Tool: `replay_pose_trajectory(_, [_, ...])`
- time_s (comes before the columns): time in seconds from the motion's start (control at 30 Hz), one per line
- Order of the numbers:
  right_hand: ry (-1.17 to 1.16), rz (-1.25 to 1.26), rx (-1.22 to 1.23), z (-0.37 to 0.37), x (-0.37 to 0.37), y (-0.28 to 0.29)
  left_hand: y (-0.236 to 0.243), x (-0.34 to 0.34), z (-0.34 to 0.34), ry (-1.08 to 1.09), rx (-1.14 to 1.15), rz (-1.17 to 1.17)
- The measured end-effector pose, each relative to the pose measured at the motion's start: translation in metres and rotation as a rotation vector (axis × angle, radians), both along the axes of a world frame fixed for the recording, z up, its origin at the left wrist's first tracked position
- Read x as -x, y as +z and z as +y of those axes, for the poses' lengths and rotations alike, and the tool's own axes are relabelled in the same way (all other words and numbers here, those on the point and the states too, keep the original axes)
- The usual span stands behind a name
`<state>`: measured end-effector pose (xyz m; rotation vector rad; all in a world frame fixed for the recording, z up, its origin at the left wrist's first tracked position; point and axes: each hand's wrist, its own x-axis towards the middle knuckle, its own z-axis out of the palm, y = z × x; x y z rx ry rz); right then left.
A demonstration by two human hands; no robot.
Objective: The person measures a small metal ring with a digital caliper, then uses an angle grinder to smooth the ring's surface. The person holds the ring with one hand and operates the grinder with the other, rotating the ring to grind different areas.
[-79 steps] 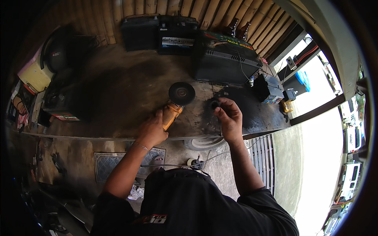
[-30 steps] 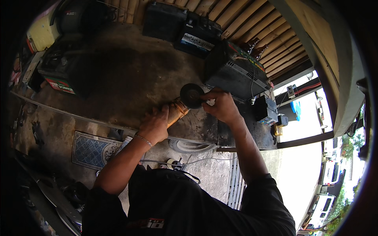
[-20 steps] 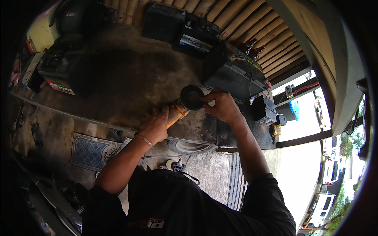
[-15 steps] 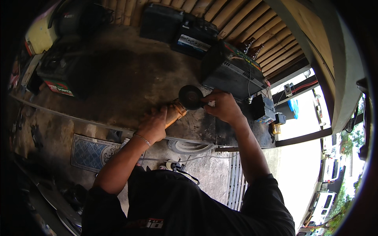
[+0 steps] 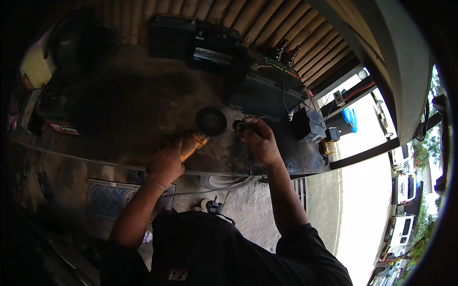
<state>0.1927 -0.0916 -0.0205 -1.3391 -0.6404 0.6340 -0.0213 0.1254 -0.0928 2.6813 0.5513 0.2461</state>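
Observation:
My left hand (image 5: 167, 162) is wrapped round the body of an orange angle grinder (image 5: 192, 147), which rests low over the workbench. On its head sits a dark round disc (image 5: 211, 122), facing up toward me. To the right of the disc, apart from it, my right hand (image 5: 261, 140) pinches a small dark round part (image 5: 238, 125) between thumb and fingers. That part looks like a ring or nut, but it is too small to name for certain.
Large dark batteries (image 5: 265, 86) line the back of the workbench (image 5: 143, 105). Another battery (image 5: 62, 112) stands at the left. A smaller battery (image 5: 309, 125) and a yellow item (image 5: 329, 147) are near the right edge. A cable (image 5: 214, 187) runs below the bench.
My right hand has come away from the disc with the small dark round part in its fingers. The grinder and both hands now appear farther left, as does the whole scene.

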Motion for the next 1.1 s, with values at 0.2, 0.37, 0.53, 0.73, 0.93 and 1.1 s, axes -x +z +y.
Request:
replay_pose_trajectory(0.2, [-0.031, -0.189, -0.009, 0.011, 0.003, -0.006, 0.019, 0.001, -0.002, 0.031, 0.077, 0.145])
replay_pose_trajectory(0.37, [-0.173, -0.653, 0.253, 0.028, 0.009, -0.006, 0.022, 0.0, -0.003, 0.052, 0.118, 0.159])
replay_pose_trajectory(0.53, [-0.146, -0.954, 0.355, 0.038, 0.015, 0.001, 0.014, 0.001, -0.003, 0.042, 0.108, 0.109])
replay_pose_trajectory(0.73, [-0.127, -1.082, 0.366, 0.047, 0.017, 0.001, 0.004, 0.0, -0.004, 0.036, 0.018, -0.014])
replay_pose_trajectory(0.93, [-0.118, -1.102, 0.427, 0.051, 0.017, 0.006, 0.002, -0.003, 0.0, 0.033, 0.067, 0.106])
replay_pose_trajectory(1.1, [-0.074, -1.085, 0.483, 0.051, 0.013, 0.011, 0.004, -0.005, 0.0, 0.044, 0.09, 0.132])
